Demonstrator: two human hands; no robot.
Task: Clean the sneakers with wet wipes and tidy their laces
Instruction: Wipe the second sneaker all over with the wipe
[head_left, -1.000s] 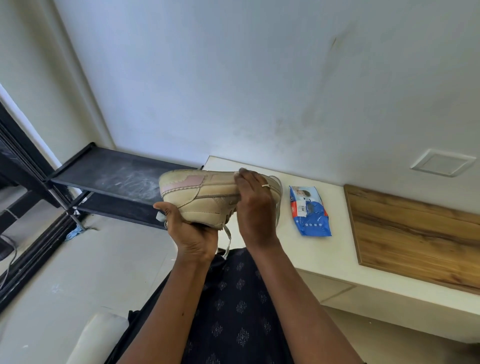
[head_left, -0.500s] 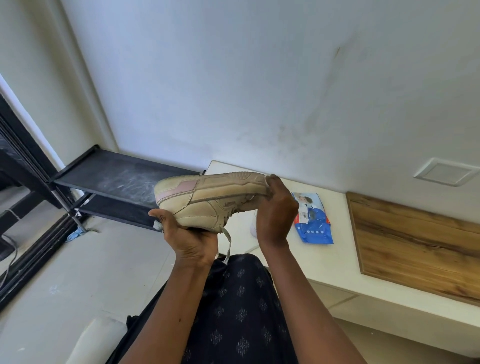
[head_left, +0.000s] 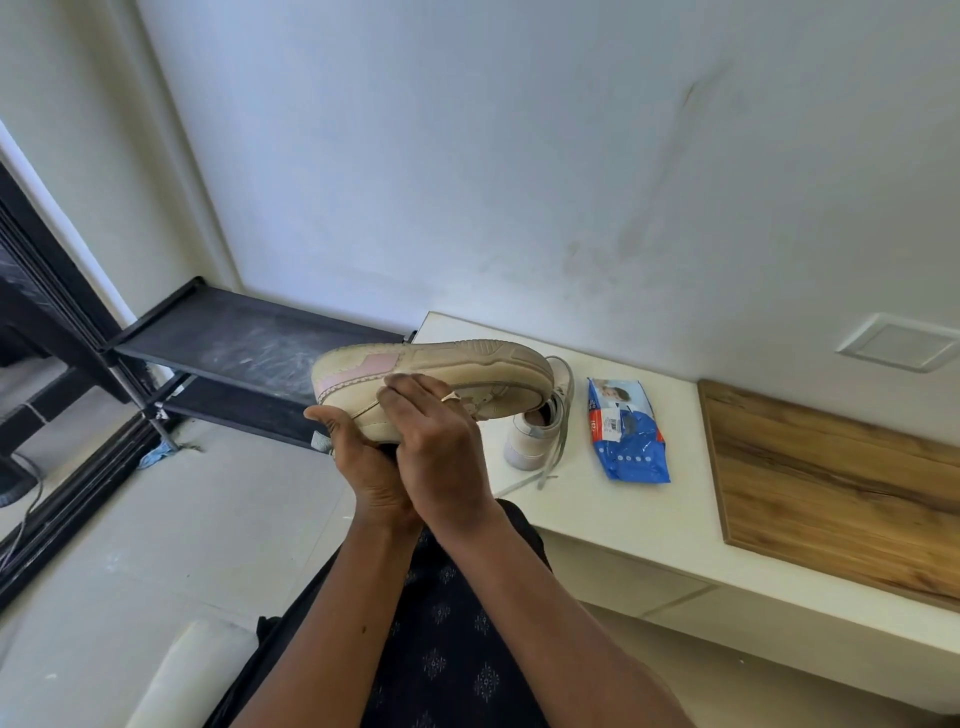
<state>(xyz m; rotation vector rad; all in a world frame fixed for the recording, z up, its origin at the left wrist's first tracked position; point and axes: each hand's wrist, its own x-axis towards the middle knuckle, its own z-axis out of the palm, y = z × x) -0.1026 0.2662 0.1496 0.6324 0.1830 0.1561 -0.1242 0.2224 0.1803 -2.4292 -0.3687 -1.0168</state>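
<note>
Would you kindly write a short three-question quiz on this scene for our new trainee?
1. True or false: the blue plastic wet-wipe pack lies on the white counter.
2. The left hand grips the upturned beige leather sneaker with a pink heel panel from beneath. The right hand touches: A) that sneaker's side; B) the pack; C) the counter.
3. Fill in: the white second sneaker stands on the counter with its grey laces ____.

Key: 1 true; 2 A; 3 loose.
</note>
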